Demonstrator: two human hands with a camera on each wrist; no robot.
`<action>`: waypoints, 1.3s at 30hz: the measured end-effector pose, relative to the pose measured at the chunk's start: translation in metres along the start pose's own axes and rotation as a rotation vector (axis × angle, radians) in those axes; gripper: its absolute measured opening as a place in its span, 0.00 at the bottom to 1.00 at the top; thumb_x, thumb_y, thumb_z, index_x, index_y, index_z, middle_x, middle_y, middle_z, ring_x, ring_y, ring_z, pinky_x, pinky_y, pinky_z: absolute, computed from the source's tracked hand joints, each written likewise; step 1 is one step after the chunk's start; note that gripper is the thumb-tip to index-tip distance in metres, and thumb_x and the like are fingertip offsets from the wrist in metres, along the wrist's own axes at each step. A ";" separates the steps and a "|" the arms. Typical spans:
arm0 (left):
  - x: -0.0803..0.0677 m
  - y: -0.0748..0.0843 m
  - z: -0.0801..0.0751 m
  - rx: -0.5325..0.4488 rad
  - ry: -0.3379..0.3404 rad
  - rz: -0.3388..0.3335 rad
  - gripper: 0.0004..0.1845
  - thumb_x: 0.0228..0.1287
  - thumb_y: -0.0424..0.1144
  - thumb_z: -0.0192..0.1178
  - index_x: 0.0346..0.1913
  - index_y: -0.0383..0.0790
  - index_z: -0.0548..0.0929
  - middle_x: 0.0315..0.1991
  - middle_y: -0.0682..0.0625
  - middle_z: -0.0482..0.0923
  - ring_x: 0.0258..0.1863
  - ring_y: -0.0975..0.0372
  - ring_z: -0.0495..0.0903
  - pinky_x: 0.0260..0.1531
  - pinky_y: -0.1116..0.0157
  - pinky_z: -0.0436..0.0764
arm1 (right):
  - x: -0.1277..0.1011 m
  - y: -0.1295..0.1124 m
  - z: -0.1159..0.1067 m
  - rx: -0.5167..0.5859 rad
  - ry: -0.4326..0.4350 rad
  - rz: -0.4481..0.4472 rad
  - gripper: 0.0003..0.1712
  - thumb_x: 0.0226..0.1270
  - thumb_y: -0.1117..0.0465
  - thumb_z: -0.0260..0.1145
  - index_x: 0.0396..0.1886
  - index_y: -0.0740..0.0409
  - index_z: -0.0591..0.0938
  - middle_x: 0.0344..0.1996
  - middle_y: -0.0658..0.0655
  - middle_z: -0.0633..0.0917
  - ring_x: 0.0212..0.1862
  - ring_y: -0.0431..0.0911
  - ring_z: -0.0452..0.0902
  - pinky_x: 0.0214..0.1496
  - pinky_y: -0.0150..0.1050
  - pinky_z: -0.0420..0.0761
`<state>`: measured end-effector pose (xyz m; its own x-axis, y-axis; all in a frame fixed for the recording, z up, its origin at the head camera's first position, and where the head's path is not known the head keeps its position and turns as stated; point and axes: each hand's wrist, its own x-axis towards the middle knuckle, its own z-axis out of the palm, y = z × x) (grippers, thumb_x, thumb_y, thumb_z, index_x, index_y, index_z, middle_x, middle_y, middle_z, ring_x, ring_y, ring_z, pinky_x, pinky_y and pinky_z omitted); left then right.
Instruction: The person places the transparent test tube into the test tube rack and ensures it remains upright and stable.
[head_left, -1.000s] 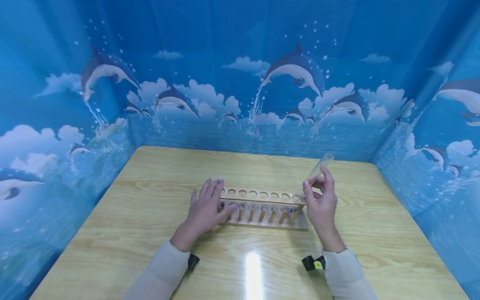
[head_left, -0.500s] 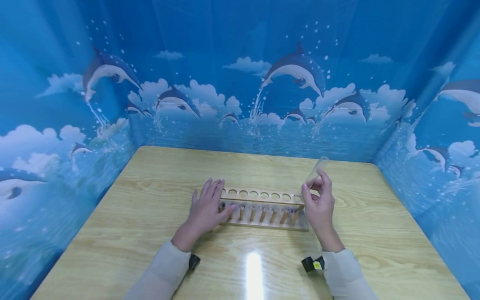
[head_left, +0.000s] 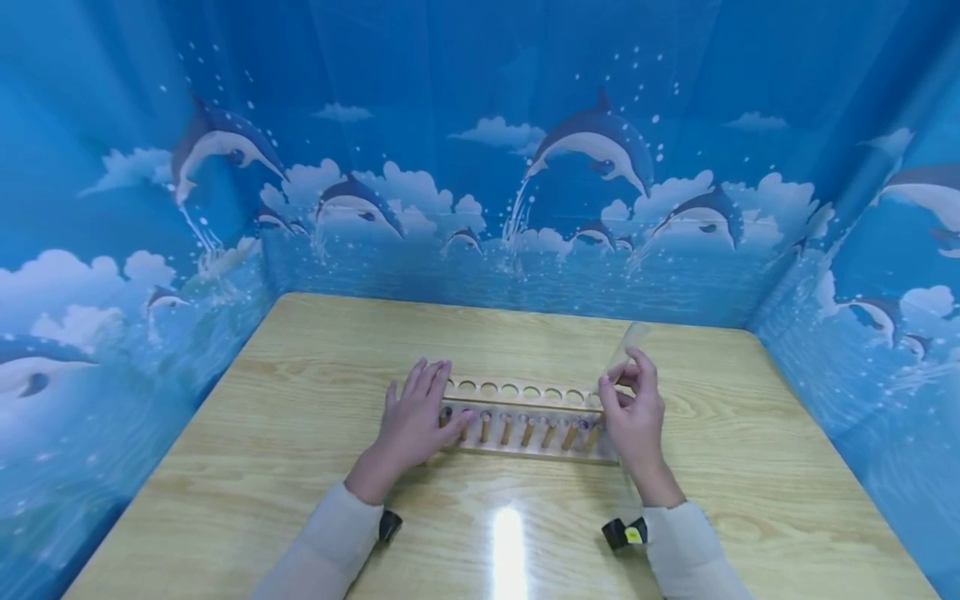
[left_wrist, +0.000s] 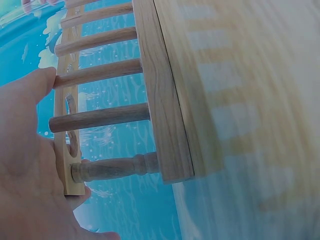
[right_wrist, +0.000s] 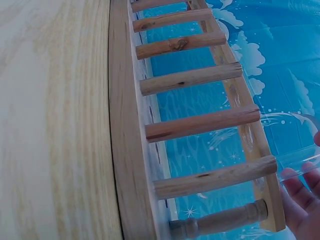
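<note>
Over the table (head_left: 300,433), the tube (head_left: 626,348) dropped toward the rack (head_left: 525,392).

Bright, even light fills the head view, and it appears to fall from overhead: a white streak of glare sits on the glossy desk (head_left: 508,542) near its front edge. Shadows are soft and short, a faint one under the wooden rack (head_left: 525,417). The wide lens bends the blue backdrop (head_left: 480,167) outward at the corners. The clear test tube (head_left: 626,350) is faint and slightly smeared. In both wrist views the desk surface is blurred and washed pale, while the rack's pegs are fairly sharp; the left hand (left_wrist: 25,165) fills the left wrist view's corner, soft and out of focus
</note>
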<state>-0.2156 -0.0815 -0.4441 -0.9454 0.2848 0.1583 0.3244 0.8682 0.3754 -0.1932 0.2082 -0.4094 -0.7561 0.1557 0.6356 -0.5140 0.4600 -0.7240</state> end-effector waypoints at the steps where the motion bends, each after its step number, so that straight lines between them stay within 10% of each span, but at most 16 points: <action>1: 0.000 0.000 0.000 -0.001 0.000 0.000 0.48 0.65 0.68 0.51 0.77 0.42 0.51 0.75 0.44 0.54 0.76 0.48 0.45 0.66 0.33 0.47 | 0.000 0.000 0.000 -0.001 0.000 0.004 0.28 0.64 0.79 0.57 0.64 0.71 0.64 0.35 0.67 0.77 0.40 0.37 0.75 0.34 0.19 0.77; 39: 0.000 0.001 -0.001 -0.002 -0.011 -0.007 0.47 0.65 0.67 0.51 0.77 0.42 0.50 0.75 0.44 0.53 0.76 0.49 0.43 0.67 0.34 0.45 | -0.009 0.030 0.006 -0.041 0.006 0.029 0.29 0.63 0.79 0.56 0.65 0.64 0.68 0.35 0.62 0.79 0.42 0.36 0.76 0.44 0.19 0.77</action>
<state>-0.2152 -0.0811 -0.4431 -0.9479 0.2831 0.1457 0.3178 0.8692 0.3787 -0.2044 0.2149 -0.4381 -0.7678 0.1745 0.6164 -0.4748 0.4910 -0.7304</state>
